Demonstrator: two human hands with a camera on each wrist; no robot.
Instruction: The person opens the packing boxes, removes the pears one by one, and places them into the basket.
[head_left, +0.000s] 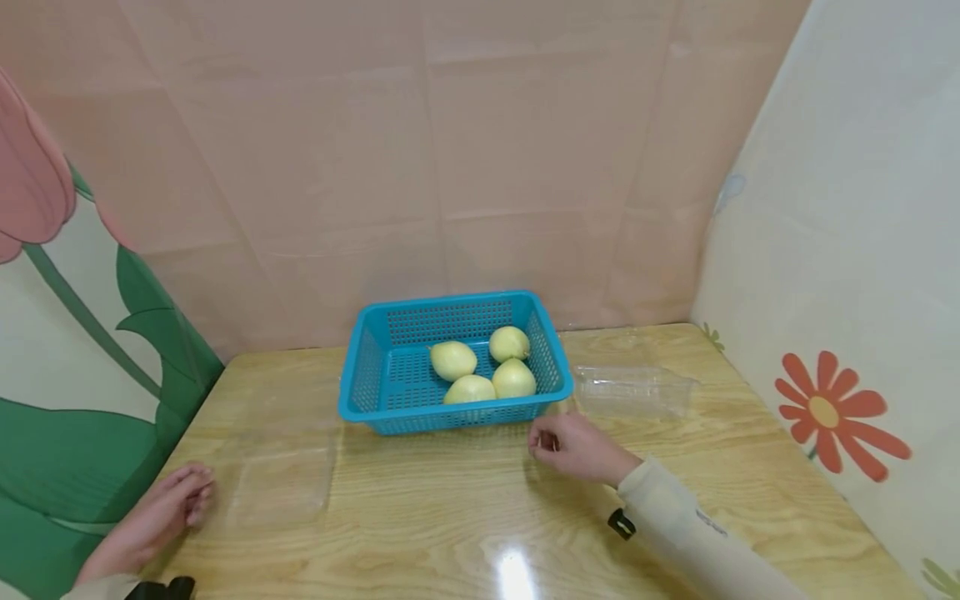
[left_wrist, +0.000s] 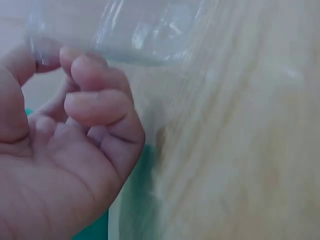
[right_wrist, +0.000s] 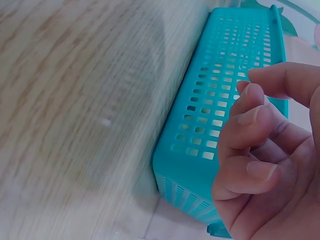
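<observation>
Near the left edge of the table, my left hand has loosely curled fingers around nothing. Beside it is a clear plastic container, whose edge lies by the fingertips in the left wrist view; whether they touch it I cannot tell. My right hand hovers or rests just in front of a blue perforated basket, fingers loosely bent and holding nothing. Close up, the right wrist view has the basket's holed side behind these fingers. Inside the basket sit several pale yellow-green, pear-like fruits, grouped toward its right half.
Right of the basket lies another clear plastic container. All of this is on a light wood-grain table. A pinkish cloth hangs behind, and a flower-printed sheet rises along the right side.
</observation>
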